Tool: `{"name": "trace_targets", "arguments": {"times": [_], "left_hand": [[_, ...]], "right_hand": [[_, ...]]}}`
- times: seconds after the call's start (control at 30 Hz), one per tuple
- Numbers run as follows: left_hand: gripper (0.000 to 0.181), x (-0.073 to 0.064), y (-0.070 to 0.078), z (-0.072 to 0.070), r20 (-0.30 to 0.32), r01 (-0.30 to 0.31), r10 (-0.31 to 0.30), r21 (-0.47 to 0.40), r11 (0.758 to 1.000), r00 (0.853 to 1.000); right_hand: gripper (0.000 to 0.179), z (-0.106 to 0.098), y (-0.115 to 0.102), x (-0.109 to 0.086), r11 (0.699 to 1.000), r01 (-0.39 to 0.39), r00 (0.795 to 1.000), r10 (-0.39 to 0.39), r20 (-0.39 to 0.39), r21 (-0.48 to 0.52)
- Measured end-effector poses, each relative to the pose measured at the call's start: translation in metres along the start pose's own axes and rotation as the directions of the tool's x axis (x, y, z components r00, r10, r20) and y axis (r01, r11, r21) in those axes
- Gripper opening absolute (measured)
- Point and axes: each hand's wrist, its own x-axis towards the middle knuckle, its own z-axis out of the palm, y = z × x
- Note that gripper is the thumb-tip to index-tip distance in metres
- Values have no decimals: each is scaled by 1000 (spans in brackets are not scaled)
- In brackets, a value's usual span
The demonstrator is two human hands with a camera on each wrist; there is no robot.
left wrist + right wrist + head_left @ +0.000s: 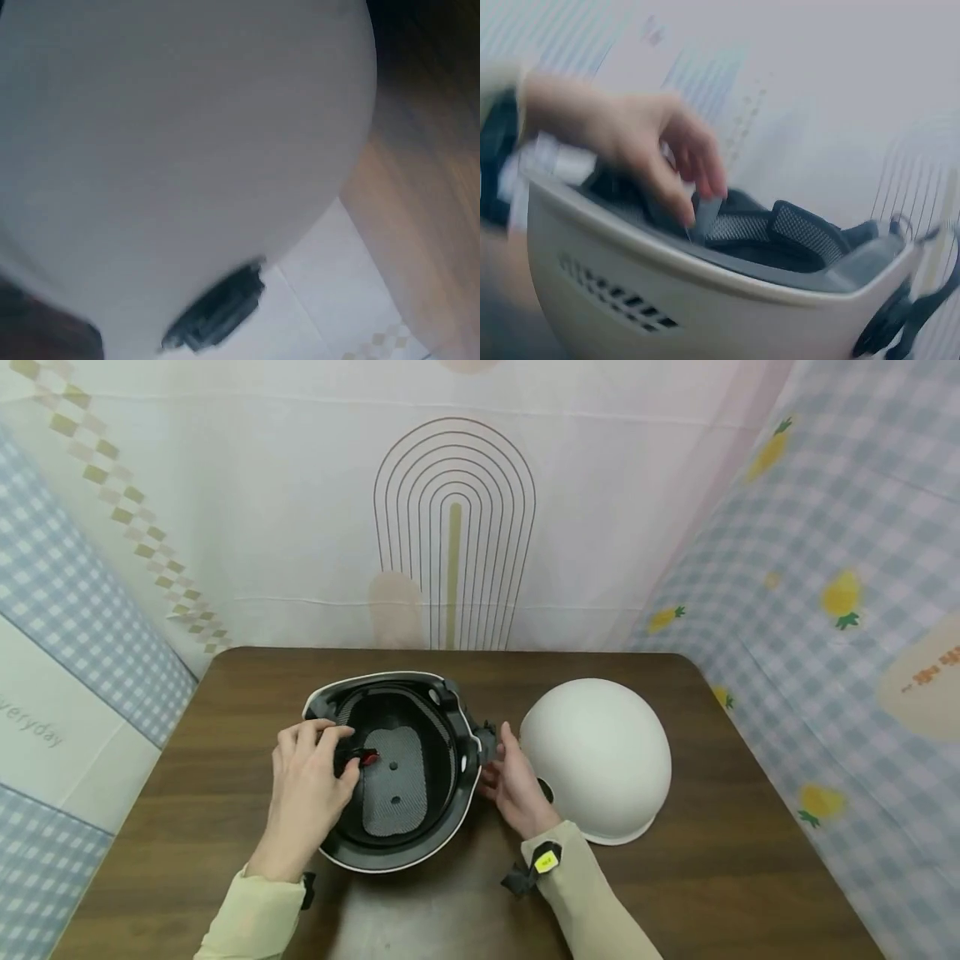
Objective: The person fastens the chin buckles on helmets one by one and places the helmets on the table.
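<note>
An upturned white helmet with a black padded interior sits left of the table's middle. My left hand reaches over its left rim, with thumb and fingertips pinching a black chin-strap buckle with a red part. In the right wrist view, the left hand dips into the helmet from above. My right hand is at the right side of the helmet, thumb raised and fingertips right at the shell, beside a black fitting. The helmet's white shell fills most of the left wrist view.
Close to the right hand, a second white helmet lies dome up on the brown wooden table. Patterned cloth hangs behind the table and along both sides.
</note>
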Motion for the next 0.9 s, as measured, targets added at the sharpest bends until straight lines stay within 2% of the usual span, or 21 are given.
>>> {"name": "trace_targets", "arguments": {"times": [0.07, 0.13, 0.3, 0.43, 0.5, 0.63, 0.73, 0.83, 0.9], "left_hand": [[36, 1, 0, 2, 32, -28, 28, 20, 999, 999], [36, 2, 1, 4, 62, -54, 51, 46, 997, 997], [40, 1, 0, 6, 85, -155, 145, 123, 980, 986], [31, -1, -1, 9, 99, -234, 218, 188, 954, 971], [31, -3, -1, 9, 110, -241, 222, 211, 947, 969], [36, -6, -1, 9, 134, -218, 190, 244, 945, 973], [38, -7, -2, 9, 135, -212, 182, 258, 943, 974], [38, -8, -1, 8, 131, -206, 177, 265, 942, 976], [37, -9, -1, 8, 126, -200, 171, 276, 940, 977]], "right_hand": [[40, 1, 4, 4, 987, -78, 995, 69, 69, 140], [31, 0, 8, 9, 968, -109, 989, 82, 123, 226], [28, -5, 12, 19, 965, -68, 976, 12, 217, 253], [25, -7, 10, 20, 958, -28, 970, -44, 241, 284], [26, -7, 8, 18, 952, -7, 969, -69, 237, 305], [43, -6, -1, 13, 937, 42, 967, -125, 223, 346], [46, -6, -12, 8, 921, 106, 967, -183, 177, 375], [44, -9, -28, 3, 896, 190, 949, -272, 157, 401], [44, -12, -40, -1, 868, 245, 922, -346, 174, 432]]}}
